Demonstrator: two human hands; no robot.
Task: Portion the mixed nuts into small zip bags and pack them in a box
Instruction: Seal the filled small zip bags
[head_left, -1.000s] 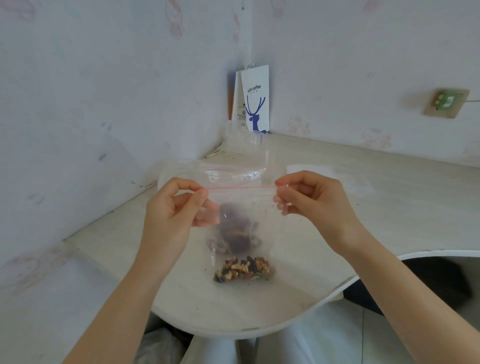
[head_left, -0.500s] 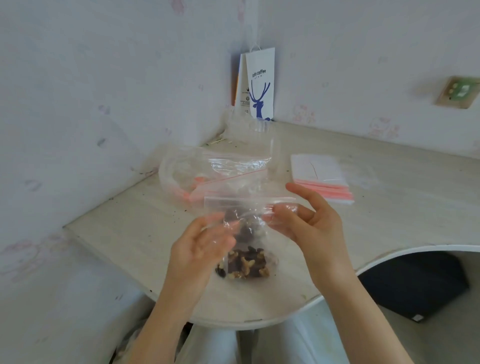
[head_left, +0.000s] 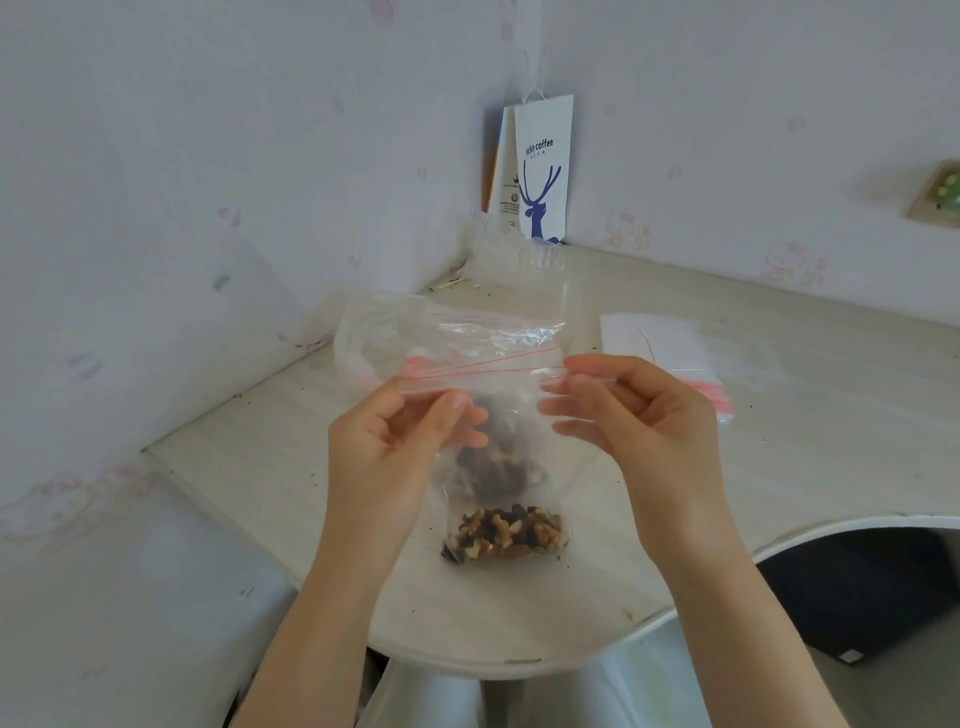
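A small clear zip bag (head_left: 498, 395) with a red seal line hangs upright above the table, a portion of mixed nuts (head_left: 506, 535) lying at its bottom. My left hand (head_left: 395, 457) pinches the bag's top left corner. My right hand (head_left: 634, 421) pinches the top right corner. Behind it on the table stands a larger clear bag (head_left: 467, 332) with darker nuts (head_left: 498, 462) seen through the small bag. No box is in view.
A stack of empty zip bags (head_left: 675, 353) lies on the pale table (head_left: 260, 467) to the right. A white paper coffee bag (head_left: 540, 166) stands in the wall corner. The table's curved front edge runs below my hands, with a dark object (head_left: 857, 587) under it at right.
My hands have moved apart to the bag's two top corners, and the bag now hangs stretched between them. Half a second ago they were close together around its middle.
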